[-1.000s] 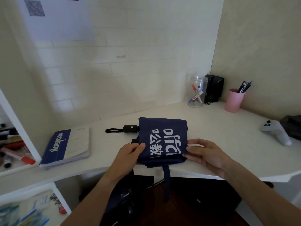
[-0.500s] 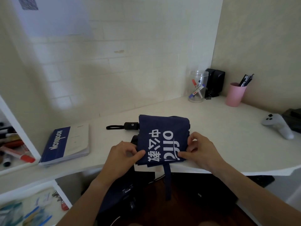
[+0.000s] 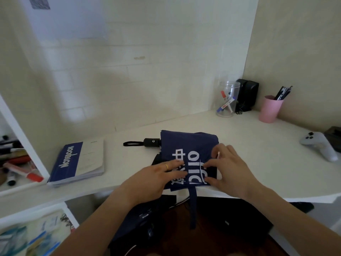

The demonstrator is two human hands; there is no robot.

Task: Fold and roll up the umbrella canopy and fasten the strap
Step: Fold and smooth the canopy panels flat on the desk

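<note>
1. Navy umbrella canopy (image 3: 186, 145) lies folded flat at the white desk's (image 3: 239, 133) front edge, black handle (image 3: 151, 142) pointing left.
2. Left hand (image 3: 156, 177) — fingers straight, pressing flat on the canopy's near left part.
3. Right hand (image 3: 229, 170) — fingers curled onto the right side; whether they pinch the cloth, cannot tell.
4. Strap (image 3: 192, 207) hangs loose off the desk edge — not fastened.

White desk (image 3: 239, 145) bears umbrella (image 3: 186, 145), notebook (image 3: 79, 161), cup (image 3: 270, 111).
</note>
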